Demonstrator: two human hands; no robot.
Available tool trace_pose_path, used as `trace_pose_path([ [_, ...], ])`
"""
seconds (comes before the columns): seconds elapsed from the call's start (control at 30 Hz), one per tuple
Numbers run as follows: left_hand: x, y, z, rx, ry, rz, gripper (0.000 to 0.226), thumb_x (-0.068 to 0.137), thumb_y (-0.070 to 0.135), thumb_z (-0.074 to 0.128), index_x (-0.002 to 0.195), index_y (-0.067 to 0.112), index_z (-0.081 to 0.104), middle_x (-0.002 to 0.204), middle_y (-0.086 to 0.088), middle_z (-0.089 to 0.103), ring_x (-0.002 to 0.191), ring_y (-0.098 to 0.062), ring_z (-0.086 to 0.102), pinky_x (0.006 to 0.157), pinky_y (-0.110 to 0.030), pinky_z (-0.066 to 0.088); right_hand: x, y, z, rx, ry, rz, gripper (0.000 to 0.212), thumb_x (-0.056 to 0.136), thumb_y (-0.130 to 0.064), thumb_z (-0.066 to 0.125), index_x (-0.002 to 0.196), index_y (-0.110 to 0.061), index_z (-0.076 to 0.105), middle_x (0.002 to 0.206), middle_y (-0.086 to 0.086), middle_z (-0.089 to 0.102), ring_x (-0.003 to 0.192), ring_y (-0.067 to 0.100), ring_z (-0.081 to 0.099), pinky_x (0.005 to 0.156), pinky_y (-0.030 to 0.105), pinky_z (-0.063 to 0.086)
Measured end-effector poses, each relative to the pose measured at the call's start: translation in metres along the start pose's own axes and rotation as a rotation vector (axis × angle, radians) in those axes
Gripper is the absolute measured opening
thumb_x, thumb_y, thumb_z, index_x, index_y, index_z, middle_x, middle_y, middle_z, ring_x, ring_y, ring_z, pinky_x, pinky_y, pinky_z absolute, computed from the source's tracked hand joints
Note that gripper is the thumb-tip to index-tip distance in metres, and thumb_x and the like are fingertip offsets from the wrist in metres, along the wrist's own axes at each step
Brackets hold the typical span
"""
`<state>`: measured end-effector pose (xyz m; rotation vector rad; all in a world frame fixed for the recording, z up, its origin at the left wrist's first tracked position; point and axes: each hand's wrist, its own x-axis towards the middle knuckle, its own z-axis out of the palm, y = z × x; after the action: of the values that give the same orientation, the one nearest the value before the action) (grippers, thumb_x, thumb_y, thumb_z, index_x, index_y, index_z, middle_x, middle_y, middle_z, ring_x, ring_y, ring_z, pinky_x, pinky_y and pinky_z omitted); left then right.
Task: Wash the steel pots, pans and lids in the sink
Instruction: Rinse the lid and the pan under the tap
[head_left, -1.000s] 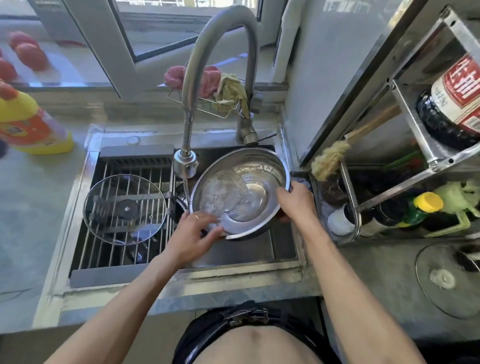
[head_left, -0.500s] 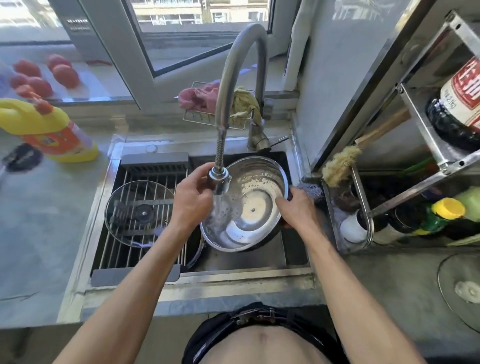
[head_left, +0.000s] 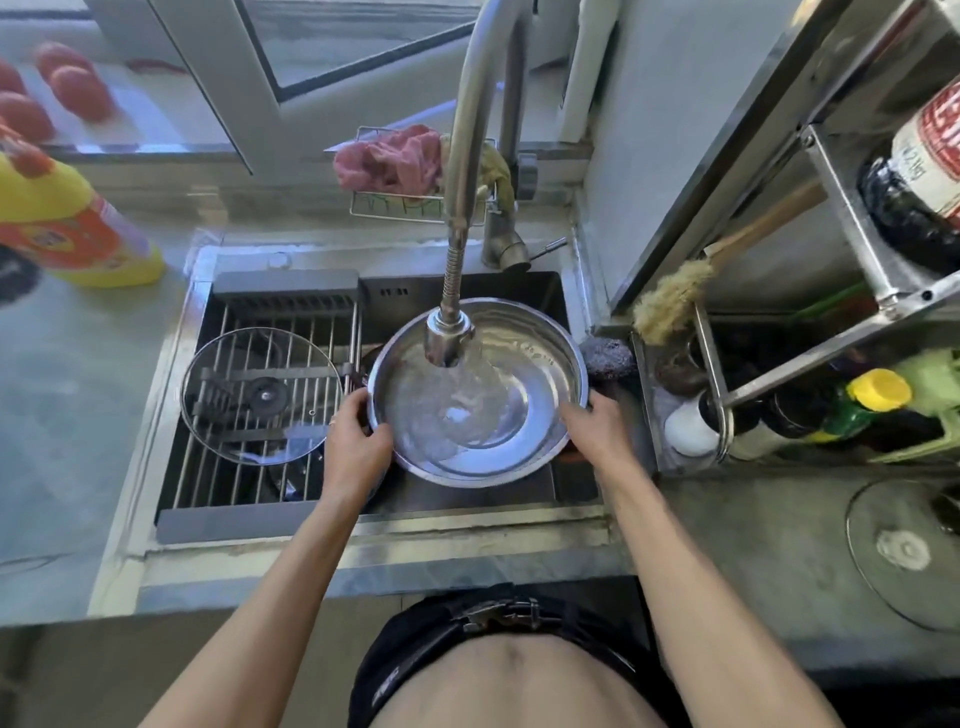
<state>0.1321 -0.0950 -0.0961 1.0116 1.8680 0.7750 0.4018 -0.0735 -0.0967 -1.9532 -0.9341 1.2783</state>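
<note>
From the head view, I hold the steel pan over the sink at frame centre, my left hand curled round its left rim, my right hand gripping the right rim. Water from the faucet head pours into it. A glass lid lies on the rack left of the pan. Upper left, on the counter, a yellow bottle (label blurred). Far right, a dark bottle with a red-and-white label, unreadable.
</note>
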Motion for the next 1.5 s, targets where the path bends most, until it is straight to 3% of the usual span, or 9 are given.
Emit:
trace_pose_path([
  [0.23,-0.004,0.009,-0.007,-0.508,-0.222,-0.480,0.055,0.083,-0.013,0.040,0.134,0.004,0.051,0.117,-0.026,0.068,0.097,-0.045,0.069,0.069,-0.061,0.060,0.001,0.010,0.030,0.120,-0.102,0.145,0.022,0.091,-0.007,0.054,0.100,-0.017,0.070,0.098,0.008,0.075,0.091,0.025,0.072,0.079,0.038,0.058],
  [0.33,-0.004,0.009,-0.009,-0.532,-0.141,-0.440,0.061,0.080,-0.020,0.032,0.132,0.006,0.047,0.114,-0.025,0.063,0.092,-0.046,0.066,0.060,-0.061,0.059,0.003,0.009,0.038,0.158,-0.166,0.207,0.018,0.094,-0.006,0.054,0.099,-0.019,0.065,0.099,0.013,0.074,0.088,0.030,0.072,0.082,0.048,0.060],
  [0.43,-0.007,0.006,-0.005,-0.521,-0.066,-0.367,0.066,0.082,-0.018,0.033,0.136,0.020,0.041,0.121,-0.021,0.060,0.097,-0.045,0.067,0.061,-0.062,0.059,0.002,0.007,0.045,0.088,-0.190,0.192,0.015,0.095,-0.007,0.057,0.107,-0.013,0.061,0.093,0.009,0.070,0.074,0.021,0.069,0.067,0.036,0.061],
  [0.5,-0.010,0.006,-0.001,-0.452,0.004,-0.232,0.070,0.084,-0.015,0.039,0.135,0.033,0.036,0.121,-0.006,0.059,0.108,-0.036,0.065,0.078,-0.063,0.059,0.000,0.012,0.047,-0.050,-0.218,0.162,0.031,0.095,-0.011,0.056,0.125,-0.019,0.053,0.097,0.006,0.066,0.084,0.022,0.066,0.075,0.039,0.059],
  [0.6,-0.017,0.015,0.001,-0.227,0.077,0.048,0.076,0.082,-0.014,0.047,0.146,0.025,0.032,0.120,0.012,0.054,0.117,-0.017,0.055,0.108,-0.049,0.048,-0.001,0.024,0.053,-0.302,-0.254,0.064,0.064,0.095,-0.026,0.057,0.154,-0.018,0.032,0.142,0.011,0.053,0.124,0.029,0.057,0.103,0.045,0.048],
  [0.83,-0.027,0.028,0.004,0.073,0.100,0.263,0.081,0.092,0.000,0.055,0.159,0.027,0.019,0.143,-0.015,0.049,0.127,-0.027,0.048,0.102,-0.037,0.040,0.000,0.031,0.060,-0.376,-0.239,0.039,0.055,0.093,-0.023,0.059,0.146,-0.010,0.046,0.142,0.015,0.055,0.129,0.029,0.053,0.106,0.036,0.043],
  [1.2,-0.016,0.031,-0.004,0.242,0.150,0.239,0.096,0.086,-0.012,0.051,0.161,0.032,0.012,0.140,-0.020,0.044,0.111,-0.019,0.042,0.095,-0.037,0.040,0.009,0.024,0.044,-0.368,-0.207,-0.025,0.044,0.098,-0.019,0.055,0.140,-0.008,0.054,0.139,0.009,0.058,0.125,0.024,0.055,0.090,0.020,0.036],
  [1.37,-0.009,0.026,0.000,-0.089,0.114,-0.022,0.085,0.082,-0.013,0.048,0.153,0.028,0.029,0.127,0.000,0.055,0.121,-0.023,0.054,0.100,-0.043,0.050,0.012,0.027,0.041,-0.327,-0.202,0.014,0.043,0.096,-0.020,0.056,0.138,-0.007,0.057,0.131,0.012,0.063,0.110,0.025,0.063,0.092,0.029,0.048],
  [1.5,-0.010,0.015,-0.003,-0.318,-0.011,-0.288,0.069,0.078,-0.009,0.042,0.137,0.026,0.043,0.123,-0.012,0.060,0.107,-0.042,0.066,0.065,-0.062,0.060,0.012,0.029,0.038,-0.294,-0.176,0.057,0.038,0.097,-0.022,0.056,0.131,-0.006,0.058,0.112,0.011,0.068,0.092,0.023,0.063,0.087,0.041,0.055],
])
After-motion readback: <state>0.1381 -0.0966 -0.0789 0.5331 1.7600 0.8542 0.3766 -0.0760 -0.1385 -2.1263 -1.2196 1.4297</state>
